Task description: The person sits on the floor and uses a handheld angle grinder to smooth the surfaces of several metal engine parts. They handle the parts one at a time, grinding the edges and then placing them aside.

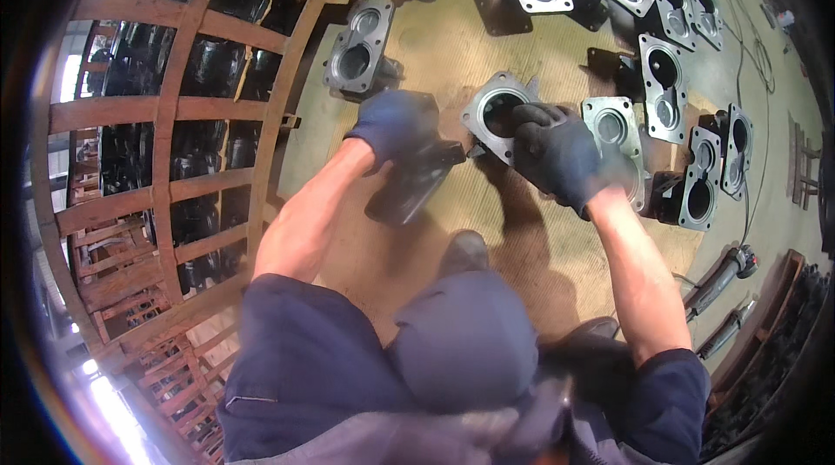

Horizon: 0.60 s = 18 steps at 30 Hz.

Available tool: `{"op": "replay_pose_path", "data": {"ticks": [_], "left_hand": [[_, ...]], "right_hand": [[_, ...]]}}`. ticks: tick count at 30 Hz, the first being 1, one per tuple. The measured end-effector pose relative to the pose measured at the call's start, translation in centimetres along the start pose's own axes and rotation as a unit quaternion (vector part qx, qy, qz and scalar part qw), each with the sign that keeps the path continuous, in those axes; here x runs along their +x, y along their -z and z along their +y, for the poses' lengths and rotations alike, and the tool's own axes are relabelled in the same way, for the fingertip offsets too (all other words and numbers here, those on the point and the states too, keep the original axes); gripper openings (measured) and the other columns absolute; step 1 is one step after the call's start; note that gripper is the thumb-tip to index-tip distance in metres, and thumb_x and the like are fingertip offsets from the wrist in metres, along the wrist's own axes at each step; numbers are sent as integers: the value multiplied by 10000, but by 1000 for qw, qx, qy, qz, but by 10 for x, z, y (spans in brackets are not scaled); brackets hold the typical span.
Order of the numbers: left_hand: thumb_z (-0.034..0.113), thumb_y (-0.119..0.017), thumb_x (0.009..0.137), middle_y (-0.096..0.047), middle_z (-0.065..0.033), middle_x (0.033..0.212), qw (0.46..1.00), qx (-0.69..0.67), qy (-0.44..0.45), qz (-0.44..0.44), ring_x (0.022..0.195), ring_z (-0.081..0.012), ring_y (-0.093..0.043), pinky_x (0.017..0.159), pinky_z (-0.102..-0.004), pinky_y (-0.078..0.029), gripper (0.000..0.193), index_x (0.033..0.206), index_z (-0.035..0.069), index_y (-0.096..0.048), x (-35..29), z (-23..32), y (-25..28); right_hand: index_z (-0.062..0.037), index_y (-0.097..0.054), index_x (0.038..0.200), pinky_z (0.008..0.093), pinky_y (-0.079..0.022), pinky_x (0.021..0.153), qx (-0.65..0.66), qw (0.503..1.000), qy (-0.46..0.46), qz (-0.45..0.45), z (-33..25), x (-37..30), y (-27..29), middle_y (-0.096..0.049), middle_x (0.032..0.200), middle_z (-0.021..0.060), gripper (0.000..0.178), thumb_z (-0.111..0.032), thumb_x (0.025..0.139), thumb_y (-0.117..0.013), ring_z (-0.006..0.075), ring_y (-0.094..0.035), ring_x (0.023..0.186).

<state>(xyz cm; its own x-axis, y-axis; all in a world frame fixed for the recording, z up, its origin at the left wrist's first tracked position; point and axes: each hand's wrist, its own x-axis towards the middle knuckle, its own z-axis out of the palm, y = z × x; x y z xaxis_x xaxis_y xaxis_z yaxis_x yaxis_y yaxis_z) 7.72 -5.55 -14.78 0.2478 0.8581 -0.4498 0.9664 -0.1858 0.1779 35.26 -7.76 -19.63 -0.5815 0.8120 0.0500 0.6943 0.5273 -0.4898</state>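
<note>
The dusty concrete floor [435, 56] carries rows of grey metal castings [661, 73], flanged faces up, spread beyond and to the right of the rusty steel cage [174, 117]. One casting [358, 46] stands just beside the cage. Farther right of the cage lie a thin cable [748, 56] and two dark tools [722, 278].

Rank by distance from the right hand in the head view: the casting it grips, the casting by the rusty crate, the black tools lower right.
From the right hand:
1. Gripped casting, under the fingers.
2. Crate-side casting, upper left.
3. Black tools, lower right; close to the second, hard to call.
</note>
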Motion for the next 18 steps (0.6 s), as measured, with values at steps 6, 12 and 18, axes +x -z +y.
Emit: {"op": "replay_pose_path", "data": {"ticks": [6,12,18], "left_hand": [[262,-646,950,-723,-212,796,948,-178,11,264,776,-317,-748,684,-409,-562,290,953,-12,-740,-64,-18,-1],[141,-649,1014,-704,-35,840,852,-409,-5,326,762,-77,-627,661,-259,-512,213,1028,-53,-736,-118,6,38],[147,-677,1008,-685,-21,859,708,-561,79,422,720,-67,-610,648,-228,-521,202,1037,-51,-703,-128,39,16]], "right_hand": [[-78,-747,973,439,-527,932,76,995,-32,56,-27,-3,24,-728,1140,132,208,-251,861,-724,368,-677,1062],[32,-623,1345,354,-477,1024,540,822,-165,-74,-73,14,33,-692,1244,177,696,-578,1035,-497,225,-634,1161],[11,-670,1151,350,-544,772,543,835,-47,-71,-89,52,56,-676,905,112,555,-518,1035,-545,207,-643,783]]}}
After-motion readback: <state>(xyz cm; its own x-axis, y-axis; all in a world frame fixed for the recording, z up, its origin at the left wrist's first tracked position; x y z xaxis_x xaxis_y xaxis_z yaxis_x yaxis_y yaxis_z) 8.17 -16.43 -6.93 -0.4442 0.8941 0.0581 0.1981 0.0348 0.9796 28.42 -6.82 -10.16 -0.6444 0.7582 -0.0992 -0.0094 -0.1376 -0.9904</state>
